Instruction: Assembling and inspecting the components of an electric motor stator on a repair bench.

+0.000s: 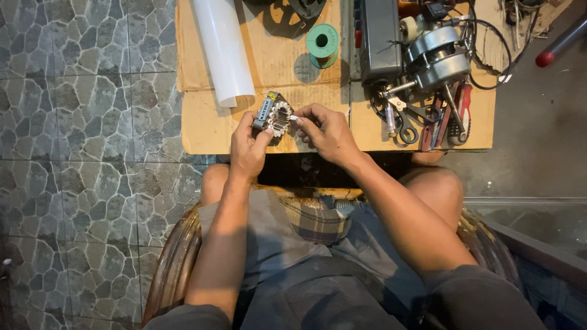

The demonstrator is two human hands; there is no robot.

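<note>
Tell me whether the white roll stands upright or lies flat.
Lying flat: the white roll rests lengthwise on the cardboard sheet.

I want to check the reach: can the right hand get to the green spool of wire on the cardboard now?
Probably yes. The green spool stands in the open on the cardboard, beyond the right hand, with nothing between them. But that hand pinches a small white piece at the metal motor core, so it is occupied.

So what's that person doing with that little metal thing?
A seated person holds a small toothed motor core in the left hand. The right hand pinches a small white strip right at the core's edge. In front lies a cardboard sheet with a white roll, a green wire spool, a motor and hand tools.
</note>
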